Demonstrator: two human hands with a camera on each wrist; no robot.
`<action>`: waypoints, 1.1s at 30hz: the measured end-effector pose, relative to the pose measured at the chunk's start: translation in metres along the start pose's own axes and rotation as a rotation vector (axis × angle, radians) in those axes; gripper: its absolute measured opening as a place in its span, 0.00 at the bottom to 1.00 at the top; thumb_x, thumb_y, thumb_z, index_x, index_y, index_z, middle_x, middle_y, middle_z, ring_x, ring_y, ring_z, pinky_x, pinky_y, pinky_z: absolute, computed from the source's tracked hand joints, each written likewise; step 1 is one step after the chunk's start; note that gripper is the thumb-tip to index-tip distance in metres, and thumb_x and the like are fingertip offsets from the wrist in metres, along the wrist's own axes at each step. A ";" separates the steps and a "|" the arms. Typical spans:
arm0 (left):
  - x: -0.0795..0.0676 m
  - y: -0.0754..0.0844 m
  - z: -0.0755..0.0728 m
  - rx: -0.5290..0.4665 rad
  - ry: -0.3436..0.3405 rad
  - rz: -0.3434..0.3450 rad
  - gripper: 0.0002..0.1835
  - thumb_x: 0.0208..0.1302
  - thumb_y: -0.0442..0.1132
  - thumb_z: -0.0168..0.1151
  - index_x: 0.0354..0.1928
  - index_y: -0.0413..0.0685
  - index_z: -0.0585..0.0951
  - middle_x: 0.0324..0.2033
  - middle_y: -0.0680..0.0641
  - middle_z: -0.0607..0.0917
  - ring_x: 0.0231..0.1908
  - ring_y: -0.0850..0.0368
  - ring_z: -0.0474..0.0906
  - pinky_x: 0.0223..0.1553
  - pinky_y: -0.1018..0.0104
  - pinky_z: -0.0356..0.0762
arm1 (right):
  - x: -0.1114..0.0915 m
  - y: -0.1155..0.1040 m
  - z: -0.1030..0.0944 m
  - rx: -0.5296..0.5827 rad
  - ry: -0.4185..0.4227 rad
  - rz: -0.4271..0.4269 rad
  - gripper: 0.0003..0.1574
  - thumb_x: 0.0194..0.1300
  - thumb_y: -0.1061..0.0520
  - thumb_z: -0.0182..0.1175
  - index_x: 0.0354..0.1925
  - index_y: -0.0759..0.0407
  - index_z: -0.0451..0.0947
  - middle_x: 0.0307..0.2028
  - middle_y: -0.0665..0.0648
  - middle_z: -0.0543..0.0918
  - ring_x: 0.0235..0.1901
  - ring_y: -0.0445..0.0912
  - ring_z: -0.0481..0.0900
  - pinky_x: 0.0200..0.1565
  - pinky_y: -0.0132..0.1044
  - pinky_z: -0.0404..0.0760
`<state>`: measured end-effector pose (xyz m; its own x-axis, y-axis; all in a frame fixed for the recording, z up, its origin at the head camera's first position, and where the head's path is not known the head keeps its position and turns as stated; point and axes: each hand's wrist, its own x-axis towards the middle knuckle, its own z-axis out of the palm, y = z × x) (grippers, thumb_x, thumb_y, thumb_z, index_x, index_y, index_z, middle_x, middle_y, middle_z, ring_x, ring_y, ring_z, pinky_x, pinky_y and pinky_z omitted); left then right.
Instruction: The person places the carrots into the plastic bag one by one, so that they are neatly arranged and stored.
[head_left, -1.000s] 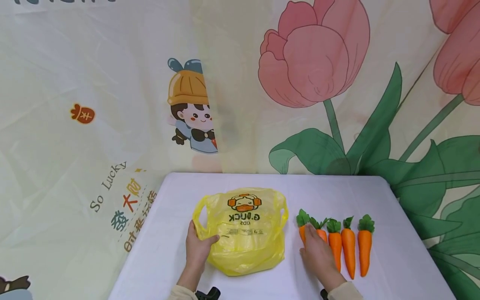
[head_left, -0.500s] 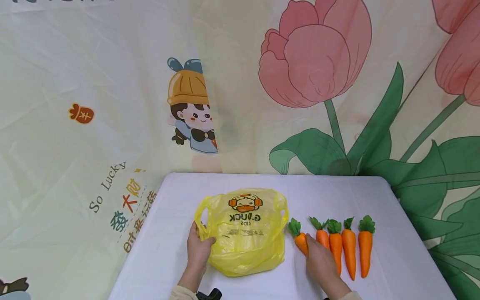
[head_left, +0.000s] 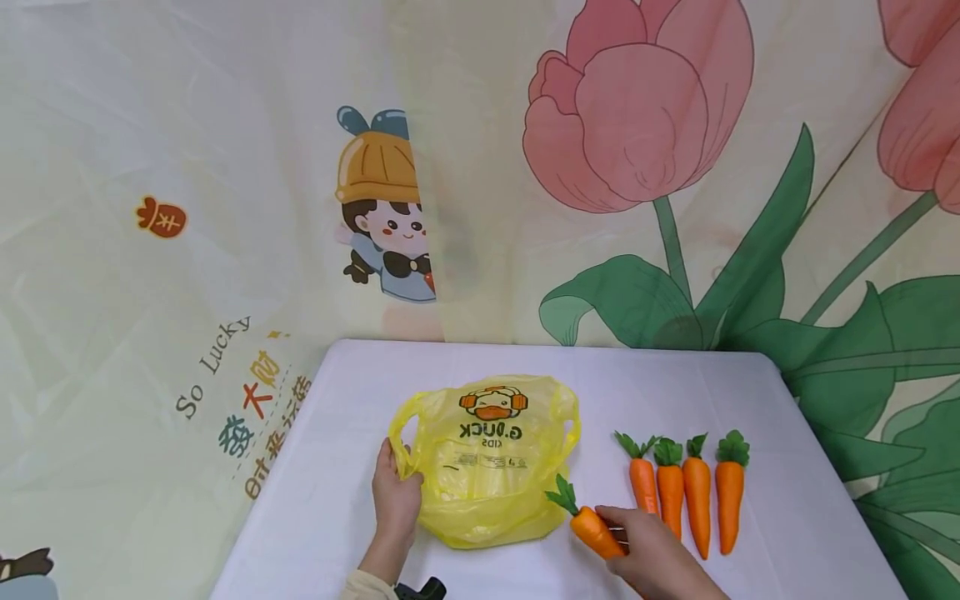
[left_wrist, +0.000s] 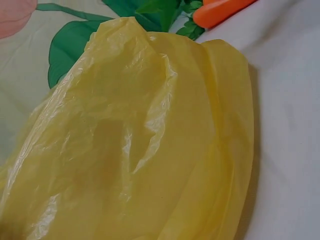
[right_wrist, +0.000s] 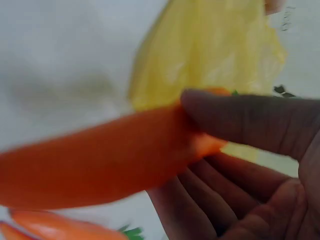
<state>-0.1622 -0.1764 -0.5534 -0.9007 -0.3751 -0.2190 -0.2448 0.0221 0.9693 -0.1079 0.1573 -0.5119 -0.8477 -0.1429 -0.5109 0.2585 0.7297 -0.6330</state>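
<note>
A yellow plastic carrier bag (head_left: 491, 500) with a duck print lies on the white table, its two loop handles at the sides. My left hand (head_left: 397, 498) grips its left edge just below the handle, thumb in front; the fingers behind are partly hidden. In the left wrist view the bag (left_wrist: 170, 130) fills most of the picture and hides that hand. Between thumb and fingers, my right hand (head_left: 651, 546) pinches an orange carrot (head_left: 591, 530) with a green leafy top. It is tilted, leaves toward the bag's lower right corner. The right wrist view shows the thumb pressed on this carrot (right_wrist: 110, 155).
Several more carrots (head_left: 697, 508) lie side by side to the right of the bag, leaves pointing away from me. The white table (head_left: 600, 383) ends at a printed backdrop (head_left: 480, 208) with tulips and a cartoon figure.
My right hand has drawn the leftmost carrot out of the row and lifted it toward the bag, its leaves swinging left. The left hand keeps its grip on the bag.
</note>
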 end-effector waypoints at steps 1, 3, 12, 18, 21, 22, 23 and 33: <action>0.000 0.000 0.000 0.000 0.001 0.003 0.46 0.64 0.15 0.42 0.80 0.41 0.37 0.78 0.38 0.49 0.76 0.44 0.49 0.76 0.52 0.50 | -0.003 -0.005 -0.002 0.042 -0.051 -0.011 0.40 0.48 0.71 0.72 0.62 0.67 0.77 0.49 0.57 0.84 0.45 0.52 0.82 0.49 0.55 0.85; -0.001 -0.001 0.000 0.001 0.004 0.007 0.46 0.64 0.15 0.42 0.80 0.41 0.37 0.78 0.38 0.50 0.76 0.44 0.49 0.76 0.52 0.50 | -0.007 -0.016 -0.004 0.105 -0.141 -0.058 0.38 0.49 0.71 0.72 0.61 0.67 0.78 0.49 0.57 0.84 0.45 0.53 0.82 0.49 0.55 0.86; -0.006 -0.002 0.004 -0.046 0.022 0.021 0.47 0.62 0.15 0.41 0.80 0.41 0.37 0.78 0.39 0.48 0.76 0.46 0.48 0.76 0.53 0.50 | -0.010 -0.070 0.001 0.382 -0.447 -0.318 0.37 0.50 0.77 0.67 0.61 0.67 0.79 0.52 0.57 0.84 0.49 0.53 0.84 0.50 0.45 0.87; -0.008 -0.004 0.006 -0.084 0.027 0.056 0.47 0.61 0.14 0.41 0.80 0.39 0.38 0.78 0.38 0.47 0.76 0.46 0.49 0.75 0.53 0.52 | -0.002 -0.105 0.000 0.466 -0.528 -0.401 0.37 0.55 0.74 0.67 0.64 0.64 0.76 0.53 0.57 0.84 0.51 0.52 0.84 0.52 0.43 0.86; -0.008 -0.004 0.006 -0.091 0.033 0.053 0.47 0.61 0.14 0.41 0.80 0.39 0.38 0.79 0.39 0.46 0.76 0.48 0.48 0.75 0.54 0.51 | 0.005 -0.121 -0.002 0.494 -0.517 -0.435 0.38 0.58 0.72 0.68 0.67 0.60 0.74 0.54 0.58 0.83 0.51 0.53 0.84 0.51 0.45 0.86; -0.007 -0.005 0.006 -0.086 0.036 0.051 0.47 0.61 0.14 0.41 0.80 0.39 0.38 0.79 0.39 0.45 0.77 0.48 0.47 0.75 0.54 0.50 | 0.008 -0.126 -0.003 0.505 -0.509 -0.440 0.39 0.58 0.72 0.68 0.67 0.59 0.74 0.54 0.58 0.82 0.51 0.53 0.84 0.50 0.46 0.87; -0.007 -0.005 0.005 -0.081 0.038 0.048 0.47 0.61 0.14 0.42 0.80 0.39 0.38 0.79 0.39 0.45 0.77 0.48 0.46 0.75 0.53 0.50 | 0.011 -0.131 -0.003 0.514 -0.495 -0.443 0.39 0.58 0.71 0.69 0.68 0.58 0.73 0.54 0.58 0.82 0.50 0.54 0.85 0.50 0.47 0.87; -0.006 -0.007 0.004 -0.069 0.042 0.038 0.46 0.63 0.16 0.42 0.80 0.39 0.37 0.79 0.38 0.46 0.76 0.47 0.49 0.76 0.53 0.48 | 0.061 -0.162 0.005 0.735 -0.340 -0.362 0.42 0.60 0.65 0.71 0.70 0.62 0.68 0.57 0.62 0.79 0.50 0.54 0.83 0.53 0.48 0.86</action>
<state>-0.1567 -0.1703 -0.5591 -0.8925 -0.4142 -0.1787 -0.1843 -0.0266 0.9825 -0.1992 0.0265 -0.4435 -0.7816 -0.5582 -0.2782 0.3327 0.0041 -0.9430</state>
